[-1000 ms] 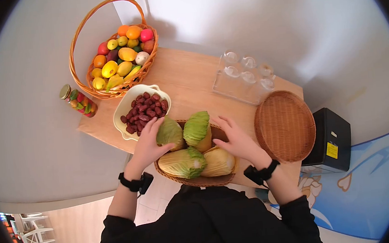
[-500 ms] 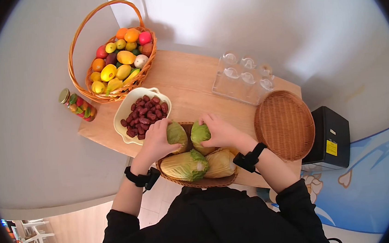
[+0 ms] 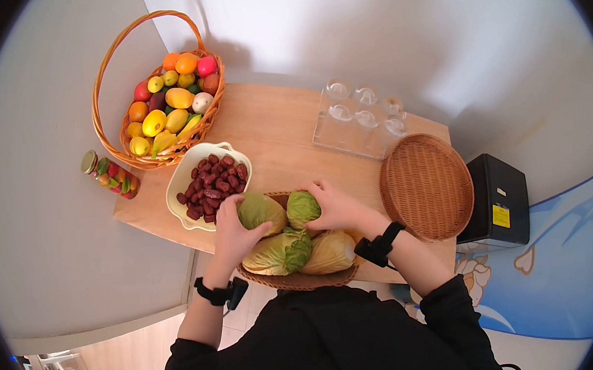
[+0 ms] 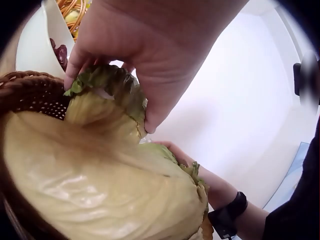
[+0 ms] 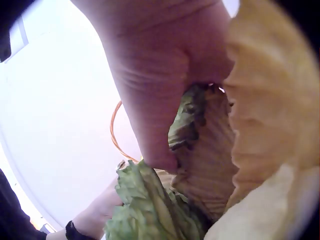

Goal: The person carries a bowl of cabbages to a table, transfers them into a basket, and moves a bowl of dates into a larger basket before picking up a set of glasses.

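Note:
Several napa cabbages crowd an oval brown wicker basket (image 3: 294, 281) at the near table edge in the head view. My left hand (image 3: 236, 234) grips the back left cabbage (image 3: 260, 213), fingers over its far side and thumb on the near side. My right hand (image 3: 335, 207) holds the green leafy end of the back right cabbage (image 3: 303, 207) between fingers and thumb. In front of them lie a cabbage with green leaf tips (image 3: 274, 256) and a paler one (image 3: 328, 252). The left wrist view shows the left thumb and fingertips (image 4: 150, 125) against the leaves.
A cream bowl of red dates (image 3: 180, 213) stands just left of the basket. Behind it are a handled fruit basket (image 3: 111, 150) and a jar of colourful pieces (image 3: 114, 175). Clear cups on a rack (image 3: 349, 141), a round wicker tray (image 3: 427, 187) and a black bin (image 3: 503, 191) are rightward.
My right hand has moved left from beside the basket onto the back right cabbage and now grips it. My left hand has closed round the back left cabbage. The view has shifted slightly.

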The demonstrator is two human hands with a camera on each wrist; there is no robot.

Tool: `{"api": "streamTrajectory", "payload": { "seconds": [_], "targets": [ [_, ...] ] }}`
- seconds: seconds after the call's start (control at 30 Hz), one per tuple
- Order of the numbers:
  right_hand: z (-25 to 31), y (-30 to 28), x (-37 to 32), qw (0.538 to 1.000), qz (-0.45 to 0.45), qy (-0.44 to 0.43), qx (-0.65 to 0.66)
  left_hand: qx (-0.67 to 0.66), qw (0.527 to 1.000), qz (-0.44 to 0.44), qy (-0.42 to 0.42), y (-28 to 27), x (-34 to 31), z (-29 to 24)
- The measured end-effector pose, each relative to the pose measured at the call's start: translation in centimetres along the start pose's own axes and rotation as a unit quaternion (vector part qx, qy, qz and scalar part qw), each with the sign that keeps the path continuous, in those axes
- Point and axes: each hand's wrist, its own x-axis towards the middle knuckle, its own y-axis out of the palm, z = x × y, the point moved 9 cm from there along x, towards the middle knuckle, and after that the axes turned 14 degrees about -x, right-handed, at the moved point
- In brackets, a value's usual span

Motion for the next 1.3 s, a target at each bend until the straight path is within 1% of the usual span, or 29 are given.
{"api": "streamTrajectory", "payload": {
  "seconds": [0.07,0.1,0.17,0.23,0.27,0.3,0.33,0.37,0.43,0.47,0.53,0.57,0.6,0.63,0.67,0.7,0.73,0.77,0.83,0.87,0.93,1.07,1.13,1.27,1.3],
  "targets": [
    [0.0,0.0,0.1,1.000,-0.003,0.003,0.006,-0.022,0.999,-0.015,-0.028,0.1,-0.9,1.1],
    [0.4,-0.1,0.2,1.000,-0.002,-0.007,-0.005,-0.022,0.999,-0.015,-0.027,0.2,-1.2,1.1],
    [1.1,-0.2,0.3,1.000,-0.001,-0.018,-0.014,-0.062,0.996,-0.035,-0.053,0.1,-1.5,1.6],
    [2.4,-1.0,0.5,0.994,-0.040,-0.052,-0.091,-0.055,0.996,-0.035,-0.061,0.5,-1.6,2.1],
    [2.8,-1.1,0.6,0.994,-0.038,-0.055,-0.092,-0.049,0.996,-0.035,-0.070,0.8,-1.7,2.5],
    [3.8,-1.4,0.5,0.986,-0.031,-0.071,-0.150,-0.049,0.996,-0.038,-0.071,1.0,-1.7,2.8],
    [4.5,-1.2,0.4,0.974,-0.024,-0.085,-0.207,-0.033,0.997,-0.039,-0.053,1.2,-1.8,2.6],
    [4.7,-0.9,0.5,0.974,-0.023,-0.085,-0.207,-0.017,0.999,-0.039,-0.034,1.4,-1.8,2.5],
    [5.2,0.1,0.4,0.960,-0.005,-0.094,-0.265,0.003,0.999,-0.034,-0.027,1.6,-1.8,2.8],
    [5.4,0.1,0.4,0.959,-0.005,-0.096,-0.266,0.024,0.999,-0.029,-0.020,1.5,-1.8,2.8],
    [5.9,0.4,0.3,0.941,-0.003,-0.107,-0.321,0.027,0.999,-0.027,-0.023,1.2,-2.0,3.0],
    [5.7,0.5,0.3,0.941,-0.003,-0.107,-0.320,0.029,0.999,-0.020,-0.026,1.2,-2.2,3.2],
    [5.3,0.5,0.3,0.954,0.008,-0.111,-0.277,0.016,0.999,-0.012,-0.044,1.2,-2.3,3.9],
    [4.8,0.4,0.1,0.965,0.018,-0.113,-0.235,0.015,0.999,-0.010,-0.043,1.0,-2.3,4.3],
    [4.2,-0.1,0.0,0.965,0.018,-0.110,-0.236,0.054,0.998,-0.032,0.007,0.3,-2.4,3.7],
    [3.3,-1.0,0.0,0.987,0.012,-0.083,-0.135,0.093,0.992,-0.054,0.058,-0.2,-2.6,3.0],
    [2.5,-1.7,-0.1,0.998,0.006,-0.056,-0.032,0.063,0.993,-0.079,0.057,-0.9,-2.9,1.5],
    [1.9,-1.8,-0.3,0.998,0.006,-0.055,-0.033,0.062,0.993,-0.079,0.058,-1.7,-3.5,0.2],
    [-0.2,-0.9,-0.7,0.998,0.020,-0.009,0.052,0.044,0.990,0.036,0.129,-0.4,-4.9,-2.6],
    [-1.0,-0.3,-1.0,0.998,0.021,-0.008,0.052,0.043,0.990,0.036,0.128,-0.2,-5.5,-2.6],
    [-1.4,1.2,-1.4,0.998,0.021,-0.034,0.054,0.040,0.976,0.157,0.147,2.5,-7.0,-3.1],
    [-1.9,2.0,-1.3,0.998,-0.007,-0.041,0.047,0.086,0.969,0.172,0.152,4.1,-7.7,-4.2],
    [-1.2,1.6,-1.5,0.997,-0.033,-0.051,0.046,0.109,0.972,0.152,0.139,4.4,-7.8,-3.7],
    [-0.8,1.1,-1.5,0.996,-0.061,-0.057,0.030,0.095,0.974,0.145,0.145,4.5,-8.0,-3.1],
    [-0.4,0.8,-1.7,0.995,-0.077,-0.070,0.002,0.079,0.975,0.147,0.147,4.4,-8.1,-3.1]
  ]
}}
